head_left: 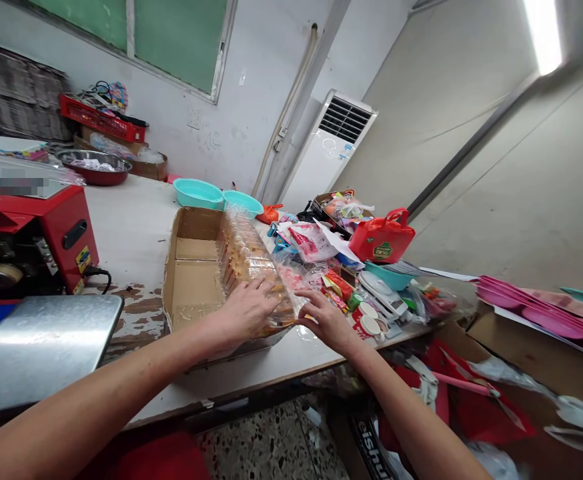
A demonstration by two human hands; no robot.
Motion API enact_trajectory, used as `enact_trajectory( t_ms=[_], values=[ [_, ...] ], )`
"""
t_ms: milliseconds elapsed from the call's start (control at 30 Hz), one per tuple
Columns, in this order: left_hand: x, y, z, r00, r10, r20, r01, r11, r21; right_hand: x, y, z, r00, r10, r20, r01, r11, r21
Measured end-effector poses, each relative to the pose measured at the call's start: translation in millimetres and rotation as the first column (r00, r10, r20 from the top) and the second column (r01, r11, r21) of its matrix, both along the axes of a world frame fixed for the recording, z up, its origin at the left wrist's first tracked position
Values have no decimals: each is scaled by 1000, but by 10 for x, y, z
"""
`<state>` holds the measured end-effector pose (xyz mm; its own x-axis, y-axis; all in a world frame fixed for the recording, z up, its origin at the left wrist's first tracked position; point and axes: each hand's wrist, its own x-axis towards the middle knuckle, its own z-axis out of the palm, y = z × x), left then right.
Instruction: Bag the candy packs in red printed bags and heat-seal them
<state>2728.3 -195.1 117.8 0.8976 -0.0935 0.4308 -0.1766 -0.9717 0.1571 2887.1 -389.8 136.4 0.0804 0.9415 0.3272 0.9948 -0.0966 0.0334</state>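
A shallow cardboard box (191, 280) lies on the white table (131, 227). A long clear plastic pack of orange snacks (251, 257) rests along the box's right side. My left hand (244, 310) lies on the near end of the pack, fingers bent over it. My right hand (324, 320) touches the pack's near right edge with fingers pinched on the plastic wrap.
A red machine (31, 233) and a metal plate (41, 340) stand at the left. Two teal bowls (199, 193) sit behind the box. Small packets, a red bag (381, 237) and a scale (379, 290) crowd the right. Pink trays (536, 310) and cartons sit at far right.
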Motion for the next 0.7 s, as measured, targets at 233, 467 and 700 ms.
enact_trajectory(
  t_ms=[233, 467, 700],
  values=[
    [-397, 347, 570, 964, 138, 228, -201, 938, 284, -198, 208, 665, 990, 134, -48, -132, 990, 51],
    [-769, 640, 1004, 961, 93, 260, 30, 902, -432, -637, 640, 1108, 813, 272, -515, -106, 939, 327],
    [-1016, 892, 891, 979, 92, 184, 166, 177, -970, -1046, 1478, 1170, 515, 414, -751, 77, 850, 522]
  ],
)
